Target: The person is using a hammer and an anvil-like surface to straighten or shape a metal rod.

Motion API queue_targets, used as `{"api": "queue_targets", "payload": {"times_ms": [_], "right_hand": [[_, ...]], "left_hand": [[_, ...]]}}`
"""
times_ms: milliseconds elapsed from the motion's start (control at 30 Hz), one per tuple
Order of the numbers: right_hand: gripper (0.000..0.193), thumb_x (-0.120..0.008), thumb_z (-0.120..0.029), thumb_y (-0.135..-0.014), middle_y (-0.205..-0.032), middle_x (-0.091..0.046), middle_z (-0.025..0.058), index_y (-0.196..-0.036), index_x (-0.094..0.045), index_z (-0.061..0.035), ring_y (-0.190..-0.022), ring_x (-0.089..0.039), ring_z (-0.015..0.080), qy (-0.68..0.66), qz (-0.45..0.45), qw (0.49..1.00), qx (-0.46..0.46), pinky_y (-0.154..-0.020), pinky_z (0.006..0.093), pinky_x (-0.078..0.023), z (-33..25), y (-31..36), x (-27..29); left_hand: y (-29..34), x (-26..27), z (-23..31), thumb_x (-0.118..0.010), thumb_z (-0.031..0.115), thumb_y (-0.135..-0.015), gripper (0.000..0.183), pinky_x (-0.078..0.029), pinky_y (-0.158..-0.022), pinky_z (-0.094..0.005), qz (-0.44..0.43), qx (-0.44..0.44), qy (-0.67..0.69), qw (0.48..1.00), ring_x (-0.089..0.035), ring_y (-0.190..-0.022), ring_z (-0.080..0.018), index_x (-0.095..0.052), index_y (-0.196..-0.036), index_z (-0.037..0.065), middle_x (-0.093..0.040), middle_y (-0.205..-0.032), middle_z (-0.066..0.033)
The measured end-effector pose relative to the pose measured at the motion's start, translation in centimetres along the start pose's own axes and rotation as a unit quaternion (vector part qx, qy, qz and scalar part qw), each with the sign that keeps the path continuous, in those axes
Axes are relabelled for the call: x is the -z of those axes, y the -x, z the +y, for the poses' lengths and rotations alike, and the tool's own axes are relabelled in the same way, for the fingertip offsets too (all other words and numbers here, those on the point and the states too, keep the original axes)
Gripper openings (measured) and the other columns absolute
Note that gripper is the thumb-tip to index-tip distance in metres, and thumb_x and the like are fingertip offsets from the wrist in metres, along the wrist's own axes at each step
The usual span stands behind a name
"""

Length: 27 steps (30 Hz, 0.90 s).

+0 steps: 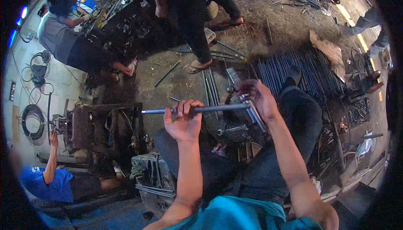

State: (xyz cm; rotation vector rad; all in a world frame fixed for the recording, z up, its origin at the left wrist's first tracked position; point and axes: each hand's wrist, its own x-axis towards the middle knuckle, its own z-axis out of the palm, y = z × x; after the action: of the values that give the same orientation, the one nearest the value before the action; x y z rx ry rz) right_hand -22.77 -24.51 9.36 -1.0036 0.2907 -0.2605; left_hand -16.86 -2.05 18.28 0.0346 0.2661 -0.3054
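Observation:
My left hand (184,121) is wrapped round a straight grey metal rod (218,109), which lies nearly level across in front of me. Its bright left tip sticks out past my fingers. At the rod's other end is my right hand (262,102), palm turned inward, with its slightly blurred fingers apart above the rod. A shiny slanted metal piece (256,119) meets the rod's end beside my right palm; whether they are joined I cannot tell. Below the rod, an open-ended wrench (233,130) lies between my legs. A metal bar with a ball-like knob (230,89) is just beyond.
Many dark rods (302,75) lie in rows at the right, beside my foot. More rods (210,89) lie ahead. A person in sandals (197,64) stands beyond; others work at the left, near a machine (105,125). A metal block (155,179) stands by my left leg.

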Motion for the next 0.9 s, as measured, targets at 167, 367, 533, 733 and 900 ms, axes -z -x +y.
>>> {"api": "queue_targets", "payload": {"times_ms": [167, 367, 533, 733, 900], "right_hand": [[0.067, -0.032, -0.054, -0.099, -0.115, -0.062, 0.0220, -0.121, -0.054, 0.0059, -0.105, -0.062, 0.0317, -0.276, -0.164, 0.947, 0.021, -0.094, 0.0404, -0.047, -9.9, 2.0, -6.3], [0.071, -0.029, -0.055, -0.099, -0.136, -0.048, 0.0279, -0.132, -0.046, 0.0048, -0.118, -0.054, 0.0420, -0.452, -0.237, 0.859, 0.038, -0.099, 0.0513, -0.046, -14.7, 3.6, -7.3], [0.070, -0.030, -0.057, -0.098, -0.146, -0.041, 0.0225, -0.139, -0.043, -0.0014, -0.127, -0.046, 0.0440, -0.501, -0.275, 0.814, 0.100, -0.106, 0.0555, -0.036, -15.2, 5.1, -6.3], [0.072, -0.029, -0.060, -0.097, -0.152, -0.034, 0.0176, -0.145, -0.037, -0.0059, -0.133, -0.038, 0.0437, -0.521, -0.234, 0.811, 0.129, -0.108, 0.0568, -0.033, -15.1, 6.4, -5.5], [0.074, -0.027, -0.062, -0.096, -0.158, -0.018, 0.0148, -0.151, -0.027, -0.0125, -0.139, -0.030, 0.0424, -0.510, -0.200, 0.825, 0.138, -0.108, 0.0548, -0.034, -15.8, 7.1, -5.3]], "left_hand": [[2.1, -6.5, -3.6, -0.058, 0.025, -0.082, 0.032, -0.032, -0.083, -0.0364, -0.158, 0.004, -0.015, 0.987, -0.034, -0.064, -0.0133, -0.034, -0.064, 0.016, -0.027, -0.059, 0.0029], [3.6, -10.2, -6.2, -0.054, 0.023, -0.088, 0.034, -0.031, -0.082, -0.0350, -0.229, 0.000, -0.032, 0.973, -0.033, -0.063, -0.0117, -0.032, -0.063, 0.017, -0.025, -0.060, 0.0043], [4.7, -10.7, -7.7, -0.054, 0.024, -0.090, 0.034, -0.031, -0.085, -0.0359, -0.253, -0.040, -0.055, 0.965, -0.035, -0.065, -0.0121, -0.033, -0.063, 0.017, -0.028, -0.058, 0.0041], [5.8, -9.7, -9.1, -0.052, 0.026, -0.093, 0.035, -0.033, -0.084, -0.0359, -0.251, -0.102, -0.084, 0.959, -0.038, -0.070, -0.0144, -0.035, -0.065, 0.015, -0.033, -0.061, 0.0020], [6.6, -9.2, -10.1, -0.048, 0.026, -0.096, 0.030, -0.034, -0.084, -0.0376, -0.255, -0.125, -0.162, 0.945, -0.039, -0.072, -0.0167, -0.038, -0.070, 0.014, -0.036, -0.065, 0.0001]]}}
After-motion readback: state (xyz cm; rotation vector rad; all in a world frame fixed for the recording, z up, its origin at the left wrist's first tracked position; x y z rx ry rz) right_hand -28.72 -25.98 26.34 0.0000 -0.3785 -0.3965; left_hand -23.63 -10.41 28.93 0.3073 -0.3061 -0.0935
